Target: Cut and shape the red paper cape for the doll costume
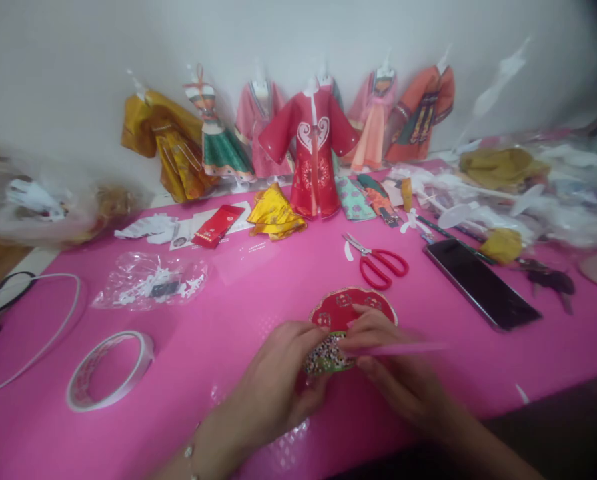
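My left hand (283, 370) is closed on a small green-edged piece (325, 353) covered in multicoloured specks, its thumb below and fingers above. Just behind it lies a red scalloped piece (341, 305) with a pale patterned border; whether the two are joined I cannot tell. A slim pink stick (403, 349), pen-like, is pinched in my right hand (385, 353), its inner end close to the speckled surface. The right fingers also overlap the red piece, and the stick's tip is blurred. Red-handled scissors (375, 260) lie beyond both hands.
Dressed doll figures, including one in a red robe (314, 147), stand along the wall. A phone (481, 283) and plastic-wrapped pieces (543, 193) are on the right. At left are a tape roll (145, 350), a clear bag (151, 283) and a white cable (61, 337) on the pink tabletop (203, 347).
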Demonstrator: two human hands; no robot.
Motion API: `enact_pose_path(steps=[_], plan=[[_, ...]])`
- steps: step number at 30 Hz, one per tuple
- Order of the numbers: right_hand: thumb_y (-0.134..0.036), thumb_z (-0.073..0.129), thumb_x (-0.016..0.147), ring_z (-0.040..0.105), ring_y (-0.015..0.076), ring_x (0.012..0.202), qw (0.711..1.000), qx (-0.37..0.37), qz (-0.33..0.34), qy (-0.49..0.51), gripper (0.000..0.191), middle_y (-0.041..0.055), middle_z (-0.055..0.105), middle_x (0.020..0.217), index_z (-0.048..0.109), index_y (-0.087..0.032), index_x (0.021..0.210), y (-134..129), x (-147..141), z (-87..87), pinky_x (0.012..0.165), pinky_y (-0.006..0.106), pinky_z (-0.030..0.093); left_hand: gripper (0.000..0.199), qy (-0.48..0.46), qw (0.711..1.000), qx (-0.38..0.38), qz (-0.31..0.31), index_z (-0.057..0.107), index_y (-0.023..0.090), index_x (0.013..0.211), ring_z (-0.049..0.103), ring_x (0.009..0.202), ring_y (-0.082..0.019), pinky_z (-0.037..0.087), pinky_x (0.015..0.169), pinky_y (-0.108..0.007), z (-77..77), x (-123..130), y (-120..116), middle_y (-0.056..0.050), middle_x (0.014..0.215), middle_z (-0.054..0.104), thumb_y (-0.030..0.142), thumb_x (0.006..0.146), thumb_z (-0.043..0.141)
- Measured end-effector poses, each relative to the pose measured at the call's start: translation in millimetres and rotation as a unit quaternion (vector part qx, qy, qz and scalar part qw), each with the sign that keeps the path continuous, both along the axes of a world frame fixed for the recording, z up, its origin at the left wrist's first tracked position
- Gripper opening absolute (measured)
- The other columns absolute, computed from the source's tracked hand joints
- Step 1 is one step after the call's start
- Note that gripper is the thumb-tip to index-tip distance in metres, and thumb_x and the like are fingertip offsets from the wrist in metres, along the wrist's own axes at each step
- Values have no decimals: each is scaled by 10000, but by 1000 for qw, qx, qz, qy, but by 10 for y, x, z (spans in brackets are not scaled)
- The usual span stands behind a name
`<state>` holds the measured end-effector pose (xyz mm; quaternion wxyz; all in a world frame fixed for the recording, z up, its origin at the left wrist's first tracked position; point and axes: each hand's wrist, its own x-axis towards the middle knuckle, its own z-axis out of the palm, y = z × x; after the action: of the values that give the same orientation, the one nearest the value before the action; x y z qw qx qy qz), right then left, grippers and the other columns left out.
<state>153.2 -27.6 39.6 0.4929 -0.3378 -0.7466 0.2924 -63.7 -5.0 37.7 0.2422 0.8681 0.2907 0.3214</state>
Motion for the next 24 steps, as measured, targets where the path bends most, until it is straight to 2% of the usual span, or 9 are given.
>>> enact_pose_path(steps=[6, 9, 14, 24], plan=[[-75, 544, 902, 617, 172, 894, 998, 33, -26, -35, 208, 6, 651, 924, 551, -206, 1064, 6, -35, -41, 1061, 467, 362, 483, -21, 1000, -3, 14, 464, 178, 1265, 591, 1023, -204, 538, 858, -361, -30, 52, -29, -96, 1113, 617, 100, 825, 648], [-76, 581, 883, 615, 168, 865, 998, 40, -43, -37, 218, -16, 650, 880, 528, -223, 1035, 4, -47, -98, 1063, 458, 359, 462, -17, 1000, -6, 20, 466, 187, 1263, 597, 1016, -208, 539, 845, -364, -49, 53, -34, -98, 1118, 618, 130, 842, 648], [-80, 576, 885, 591, 150, 791, 997, 24, -26, -70, 189, -50, 666, 837, 540, -244, 972, 8, -57, -101, 1063, 440, 325, 467, -8, 1000, -8, 27, 464, 188, 1272, 599, 1025, -212, 536, 842, -364, -56, 50, -31, -103, 1132, 618, 147, 845, 650], [-106, 541, 909, 595, 173, 824, 993, 49, -37, -100, 153, -27, 662, 833, 529, -248, 963, 23, -66, -91, 1053, 476, 356, 448, -4, 1000, -2, 26, 465, 183, 1262, 609, 1009, -214, 546, 821, -366, -16, 53, -36, -107, 1115, 623, 140, 848, 631]])
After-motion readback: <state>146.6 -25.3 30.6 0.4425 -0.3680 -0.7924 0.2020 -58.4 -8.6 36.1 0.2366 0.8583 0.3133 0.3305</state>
